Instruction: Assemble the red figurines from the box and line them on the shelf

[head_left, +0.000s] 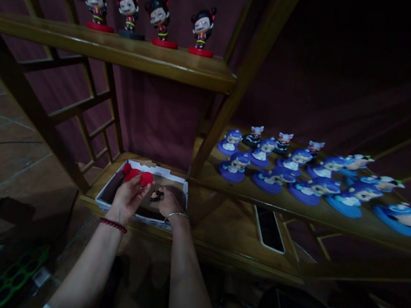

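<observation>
A shallow white cardboard box (103, 205) stands on the lowest shelf, and both my hands are over it. My left hand (128, 198) is closed on a red round base (146, 179), held flat near the far side of the box. More red pieces (128, 170) show just behind its fingers, in the box's far left corner. With bent fingers, my right hand (170, 204) grips a small dark figurine (157, 194) above the brown bottom of the box. The hand partly covers this figurine. A narrow gap separates the figurine from the red base.
Several black-haired figurines (160, 16) stand on round bases along the upper shelf (127, 55). Rows of blue-haired figurines (277, 177) fill the shelf at right. A phone (270, 229) lies on the lower board. A wooden post (219, 125) rises right of the box.
</observation>
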Demonstrator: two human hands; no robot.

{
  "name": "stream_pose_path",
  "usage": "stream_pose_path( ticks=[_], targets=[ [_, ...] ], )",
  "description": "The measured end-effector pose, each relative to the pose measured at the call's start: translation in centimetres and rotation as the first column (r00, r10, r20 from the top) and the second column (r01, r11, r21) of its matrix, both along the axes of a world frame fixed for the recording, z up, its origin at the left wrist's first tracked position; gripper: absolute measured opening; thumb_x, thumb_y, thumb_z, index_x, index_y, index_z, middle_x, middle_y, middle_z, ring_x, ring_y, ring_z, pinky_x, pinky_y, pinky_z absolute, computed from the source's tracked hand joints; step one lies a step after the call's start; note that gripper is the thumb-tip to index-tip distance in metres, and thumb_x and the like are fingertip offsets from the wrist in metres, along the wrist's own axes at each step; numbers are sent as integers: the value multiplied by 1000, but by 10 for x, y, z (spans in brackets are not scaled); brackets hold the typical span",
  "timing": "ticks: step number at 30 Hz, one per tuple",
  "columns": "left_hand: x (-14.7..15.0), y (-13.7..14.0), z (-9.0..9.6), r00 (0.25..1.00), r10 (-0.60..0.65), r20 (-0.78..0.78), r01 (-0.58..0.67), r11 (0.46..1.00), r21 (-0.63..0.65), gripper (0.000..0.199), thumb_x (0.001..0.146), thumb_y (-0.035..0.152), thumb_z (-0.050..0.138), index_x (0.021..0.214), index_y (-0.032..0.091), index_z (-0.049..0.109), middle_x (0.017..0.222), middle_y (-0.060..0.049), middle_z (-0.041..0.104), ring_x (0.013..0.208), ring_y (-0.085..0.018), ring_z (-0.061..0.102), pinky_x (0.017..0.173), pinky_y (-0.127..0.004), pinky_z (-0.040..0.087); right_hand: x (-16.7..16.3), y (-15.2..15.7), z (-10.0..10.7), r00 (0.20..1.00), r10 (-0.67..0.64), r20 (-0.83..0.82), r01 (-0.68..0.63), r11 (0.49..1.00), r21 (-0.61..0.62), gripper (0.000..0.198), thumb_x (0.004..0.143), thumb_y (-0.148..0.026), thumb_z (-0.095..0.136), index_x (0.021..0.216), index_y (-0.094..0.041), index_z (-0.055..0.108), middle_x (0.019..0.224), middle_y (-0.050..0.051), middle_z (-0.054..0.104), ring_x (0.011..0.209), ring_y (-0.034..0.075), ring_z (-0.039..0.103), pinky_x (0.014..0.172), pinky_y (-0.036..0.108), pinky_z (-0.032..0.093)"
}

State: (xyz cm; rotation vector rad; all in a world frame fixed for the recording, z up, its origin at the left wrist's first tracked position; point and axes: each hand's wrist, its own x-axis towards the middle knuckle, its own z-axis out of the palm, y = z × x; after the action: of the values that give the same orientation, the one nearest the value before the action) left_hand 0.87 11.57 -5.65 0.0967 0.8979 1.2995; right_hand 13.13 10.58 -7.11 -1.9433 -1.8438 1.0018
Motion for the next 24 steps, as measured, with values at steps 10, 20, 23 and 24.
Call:
stream_pose_path(
  ticks=[10, 20, 23, 24],
  targets=[
    [-11, 21, -6, 998, 59, 30, -58, 997, -41, 19, 74, 1, 40, 72, 16, 50, 70, -4, 60, 68, -16, 60, 65, -39, 53, -3, 8, -13, 957, 14, 291, -2, 999, -42, 53, 73, -22, 52, 125, -27, 43, 129, 9, 43, 118, 24, 40, 92, 36, 35],
    [-7, 19, -14, 999, 40, 28, -38, 997, -73, 23, 69, -2, 40, 70, 18, 51, 65, 1, 58, 63, -15, 57, 66, -40, 52, -6, 9, -20, 937, 101, 335, -97, 995, -30, 50, 77, -25, 46, 127, -29, 42, 128, 10, 45, 118, 26, 39, 93, 39, 33],
    [-9, 20, -15, 998, 53, 32, -51, 997, -59, 25, 67, -4, 38, 69, 17, 51, 66, 0, 58, 64, -14, 57, 68, -41, 52, -6, 11, -23, 940, 149, 308, -155, 988, -5, 47, 75, -22, 47, 122, -28, 48, 125, 7, 49, 115, 24, 42, 94, 35, 33],
    [-9, 20, -16, 998, 54, 32, -52, 997, -64, 25, 66, -4, 38, 68, 17, 51, 66, 0, 58, 64, -14, 57, 68, -41, 53, -7, 11, -24, 943, 154, 296, -164, 986, 9, 46, 75, -21, 47, 121, -28, 49, 124, 7, 50, 115, 23, 43, 94, 34, 34]
  ],
)
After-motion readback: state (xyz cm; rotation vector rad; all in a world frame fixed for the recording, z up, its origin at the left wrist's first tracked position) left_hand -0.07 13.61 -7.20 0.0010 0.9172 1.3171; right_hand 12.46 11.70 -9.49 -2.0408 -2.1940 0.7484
